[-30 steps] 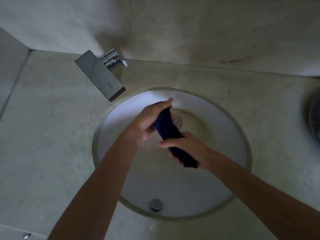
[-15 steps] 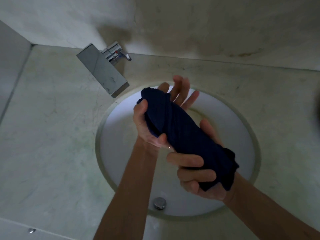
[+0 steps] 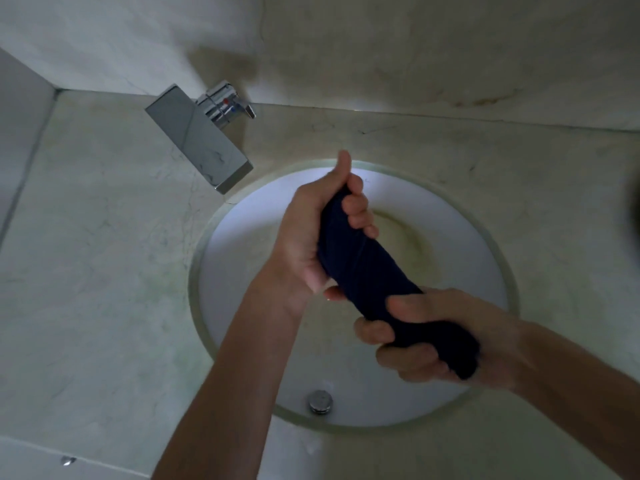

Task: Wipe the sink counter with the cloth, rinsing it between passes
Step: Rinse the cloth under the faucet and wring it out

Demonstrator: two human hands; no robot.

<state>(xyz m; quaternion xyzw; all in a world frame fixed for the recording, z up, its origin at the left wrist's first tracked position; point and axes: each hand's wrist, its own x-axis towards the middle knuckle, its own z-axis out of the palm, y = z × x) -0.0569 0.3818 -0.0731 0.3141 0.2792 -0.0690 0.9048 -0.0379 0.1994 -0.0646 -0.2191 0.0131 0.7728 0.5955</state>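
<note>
A dark navy cloth (image 3: 367, 271), rolled into a thick twisted bundle, is held over the round white sink basin (image 3: 242, 244). My left hand (image 3: 311, 233) grips its far end with the fingers wrapped round and the thumb up. My right hand (image 3: 426, 344) clamps the near end, fingers closed over it. The pale marble counter (image 3: 104, 258) surrounds the basin. No water runs from the chrome faucet (image 3: 201, 140) at the upper left.
The wall rises behind the counter. A chrome overflow cap (image 3: 320, 402) sits on the basin's near wall. The counter's front edge with a small metal fitting (image 3: 67, 460) is at the bottom left. A dark object (image 3: 635, 216) shows at the right edge.
Both hands lifted the cloth up out of the basin. My left fingers, spread half a second ago, have closed round the cloth's far end, and the bundle looks more tightly twisted.
</note>
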